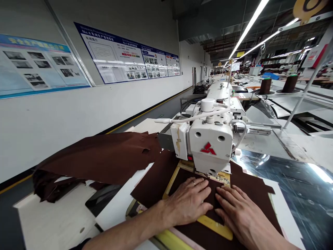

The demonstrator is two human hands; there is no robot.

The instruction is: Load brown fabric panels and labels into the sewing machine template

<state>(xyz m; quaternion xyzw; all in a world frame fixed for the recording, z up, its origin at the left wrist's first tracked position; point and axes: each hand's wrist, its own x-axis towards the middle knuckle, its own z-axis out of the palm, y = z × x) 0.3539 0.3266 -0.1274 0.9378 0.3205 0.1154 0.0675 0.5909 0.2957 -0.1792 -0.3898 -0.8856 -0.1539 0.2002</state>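
Both hands rest on a dark brown fabric piece (249,187) under the head of a white sewing machine (209,139) with a red emblem. My left hand (188,199) lies flat with its fingers stretched toward the machine, inside a yellow frame (213,226) set on the fabric. To its right, my right hand (236,208) is spread flat, partly covering the frame's right side. Handwritten marks show on the frame's far edge, close under the machine head. The needle area is hidden by the machine head.
A pile of brown fabric (104,156) lies on the left over a pale board (57,222). A shiny metal tabletop (291,187) extends to the right. Brown thread cones (265,86) stand behind it, near a slanted metal pole (307,86). Posters (127,55) hang on the left wall.
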